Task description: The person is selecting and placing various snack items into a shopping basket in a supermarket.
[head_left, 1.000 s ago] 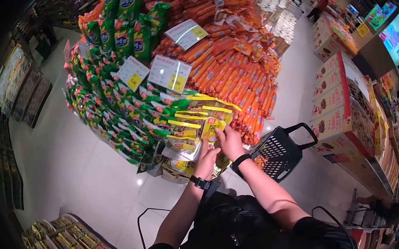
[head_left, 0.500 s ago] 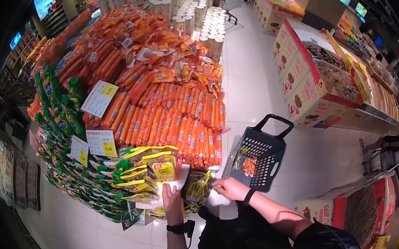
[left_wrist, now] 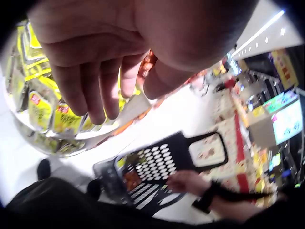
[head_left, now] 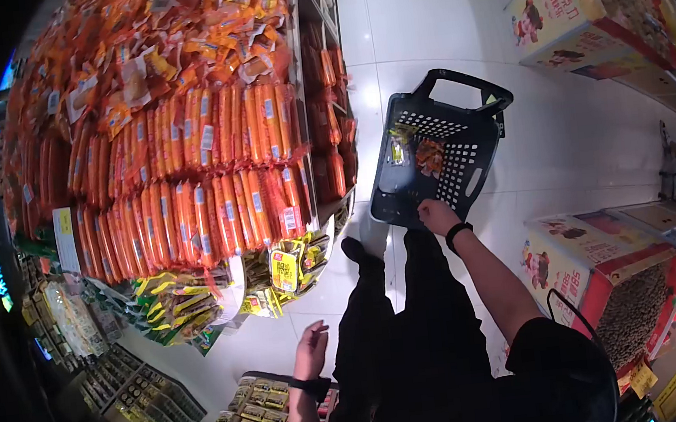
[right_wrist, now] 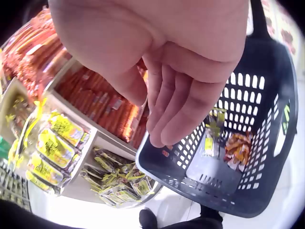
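The right hand [head_left: 439, 216] is over the near edge of a dark basket [head_left: 390, 206] on the floor; in the right wrist view that hand [right_wrist: 176, 90] holds nothing, its fingers loosely bent above the basket's rim [right_wrist: 186, 194]. Inside the basket lie an orange packet [right_wrist: 238, 149] and a yellow-and-clear packet [right_wrist: 209, 143]. The left hand [head_left: 311, 350] hangs empty below the display of yellow packets [head_left: 285, 270]. In the left wrist view the left hand [left_wrist: 109, 52] has its fingers relaxed, with yellow packets [left_wrist: 40, 110] behind them.
Orange wrapped sausages [head_left: 192, 217] fill the display at the left. Boxed bulk bins [head_left: 579, 265] stand at the right, with pale tiled floor [head_left: 417, 16] between. Packaged goods [head_left: 263, 405] lie on a low shelf near the bottom.
The view has turned toward the right and down. The right hand has left the yellow packets and moved over the basket. The left hand has drawn back from the display.
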### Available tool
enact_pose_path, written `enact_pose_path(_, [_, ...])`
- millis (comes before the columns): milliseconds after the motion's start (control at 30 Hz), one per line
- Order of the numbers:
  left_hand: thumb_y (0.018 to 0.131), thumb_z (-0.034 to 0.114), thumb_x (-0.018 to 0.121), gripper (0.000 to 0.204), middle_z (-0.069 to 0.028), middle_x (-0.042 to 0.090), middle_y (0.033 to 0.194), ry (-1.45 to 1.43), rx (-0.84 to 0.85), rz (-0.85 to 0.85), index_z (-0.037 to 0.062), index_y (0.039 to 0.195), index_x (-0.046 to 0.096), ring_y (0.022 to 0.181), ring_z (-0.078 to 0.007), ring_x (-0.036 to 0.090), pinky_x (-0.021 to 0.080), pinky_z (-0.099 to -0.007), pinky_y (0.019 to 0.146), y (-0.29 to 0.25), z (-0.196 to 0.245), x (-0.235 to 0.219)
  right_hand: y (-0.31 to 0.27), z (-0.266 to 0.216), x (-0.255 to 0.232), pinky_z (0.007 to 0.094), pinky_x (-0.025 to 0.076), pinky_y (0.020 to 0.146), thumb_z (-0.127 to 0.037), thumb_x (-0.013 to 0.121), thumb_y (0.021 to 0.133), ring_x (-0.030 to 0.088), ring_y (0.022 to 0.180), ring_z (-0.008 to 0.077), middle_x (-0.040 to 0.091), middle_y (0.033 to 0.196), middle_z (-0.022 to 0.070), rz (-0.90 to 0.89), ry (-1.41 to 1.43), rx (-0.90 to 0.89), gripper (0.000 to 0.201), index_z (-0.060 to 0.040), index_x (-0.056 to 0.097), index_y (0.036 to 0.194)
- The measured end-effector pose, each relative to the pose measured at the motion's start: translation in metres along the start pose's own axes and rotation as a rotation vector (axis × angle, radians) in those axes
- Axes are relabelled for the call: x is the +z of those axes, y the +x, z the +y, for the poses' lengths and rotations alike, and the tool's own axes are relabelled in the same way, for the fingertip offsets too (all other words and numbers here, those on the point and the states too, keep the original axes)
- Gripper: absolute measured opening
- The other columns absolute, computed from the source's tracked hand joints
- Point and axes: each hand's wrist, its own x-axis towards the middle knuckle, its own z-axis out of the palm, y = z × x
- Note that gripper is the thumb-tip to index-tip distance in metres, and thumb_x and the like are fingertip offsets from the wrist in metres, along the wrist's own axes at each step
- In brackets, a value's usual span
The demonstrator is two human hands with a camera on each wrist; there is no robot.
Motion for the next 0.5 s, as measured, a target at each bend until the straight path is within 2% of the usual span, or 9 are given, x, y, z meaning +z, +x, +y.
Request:
enact_pose_path(33, [0.112, 0.016, 0.063, 0.038, -0.0122, 0.074, 0.129, 0.079, -0.065, -0.042, 0.0008, 0.147, 0.06, 0.118, -0.0196, 0.071, 0.055, -0.0344, 0.107, -0.008, -0.008, 0.011, 0.026, 0.036, 0.014, 0.0396, 0.062, 0.077, -0.015, 0.066, 0.1, 0.079, 0.082, 0.0258, 0.078, 0.084, 0.0129, 0.001, 0.115, 0.037, 0.015, -0.003, 0.075, 0.106])
enact_pose_path(100, [0.111, 0.018, 0.065, 0.039, -0.0131, 0.075, 0.129, 0.158, -0.267, -0.104, 0.0016, 0.146, 0.06, 0.119, -0.0192, 0.071, 0.056, -0.0344, 0.106, -0.02, -0.007, 0.025, 0.075, 0.081, 0.03, 0.0372, 0.062, 0.074, -0.014, 0.064, 0.1, 0.078, 0.079, 0.0222, 0.077, 0.081, 0.0102, -0.042, 0.135, 0.253, 0.014, -0.0046, 0.075, 0.102])
enact_pose_path(200, [0.11, 0.021, 0.066, 0.039, -0.0135, 0.076, 0.128, 0.233, -0.499, -0.061, 0.0015, 0.144, 0.063, 0.12, -0.0209, 0.071, 0.056, -0.0353, 0.105, -0.049, -0.054, 0.027, 0.156, 0.168, 0.075, 0.0467, 0.061, 0.092, -0.02, 0.068, 0.096, 0.077, 0.101, 0.0388, 0.08, 0.104, 0.0202, -0.019, 0.088, 0.356, 0.019, -0.0063, 0.079, 0.104])
enact_pose_path(233, [0.109, 0.021, 0.067, 0.039, -0.0137, 0.076, 0.128, 0.254, -0.555, -0.052, 0.0013, 0.143, 0.064, 0.119, -0.0219, 0.072, 0.056, -0.0355, 0.105, -0.052, -0.069, 0.025, 0.179, 0.189, 0.082, 0.046, 0.061, 0.09, -0.021, 0.069, 0.096, 0.078, 0.098, 0.0368, 0.079, 0.099, 0.0184, -0.017, 0.048, 0.347, 0.018, -0.0058, 0.077, 0.102])
enact_pose_path(300, [0.108, 0.021, 0.068, 0.038, -0.0137, 0.077, 0.125, 0.399, -0.602, -0.012, 0.0004, 0.139, 0.065, 0.116, -0.0221, 0.073, 0.058, -0.0354, 0.101, -0.052, -0.041, 0.038, 0.229, 0.221, 0.099, 0.0447, 0.061, 0.085, -0.022, 0.07, 0.095, 0.078, 0.091, 0.0326, 0.078, 0.089, 0.0146, -0.024, -0.041, 0.321, 0.018, -0.0048, 0.074, 0.099])
enact_pose_path(367, [0.107, 0.019, 0.069, 0.033, -0.0123, 0.078, 0.12, 0.156, -0.663, 0.044, -0.0003, 0.134, 0.068, 0.11, -0.0209, 0.076, 0.06, -0.0345, 0.096, -0.06, -0.067, 0.038, 0.271, 0.212, 0.083, 0.0481, 0.056, 0.106, -0.027, 0.069, 0.094, 0.072, 0.119, 0.0396, 0.077, 0.117, 0.0242, -0.191, 0.075, 0.45, 0.032, -0.0039, 0.077, 0.115])
enact_pose_path(433, [0.108, 0.016, 0.067, 0.03, -0.0115, 0.078, 0.119, 0.227, -0.724, 0.046, -0.0008, 0.133, 0.069, 0.109, -0.0197, 0.076, 0.06, -0.0331, 0.094, -0.087, -0.117, 0.03, 0.313, 0.259, 0.129, 0.0493, 0.055, 0.106, -0.028, 0.069, 0.094, 0.072, 0.119, 0.0414, 0.077, 0.118, 0.0249, -0.105, 0.04, 0.418, 0.036, -0.0017, 0.074, 0.118])
enact_pose_path(500, [0.109, 0.012, 0.065, 0.026, -0.0111, 0.078, 0.116, 0.047, -0.77, 0.148, -0.0013, 0.131, 0.07, 0.105, -0.0179, 0.076, 0.061, -0.0312, 0.091, -0.082, -0.114, 0.042, 0.348, 0.289, 0.16, 0.0502, 0.055, 0.105, -0.03, 0.07, 0.094, 0.071, 0.12, 0.0428, 0.077, 0.12, 0.0259, -0.051, -0.024, 0.387, 0.04, -0.0004, 0.072, 0.121])
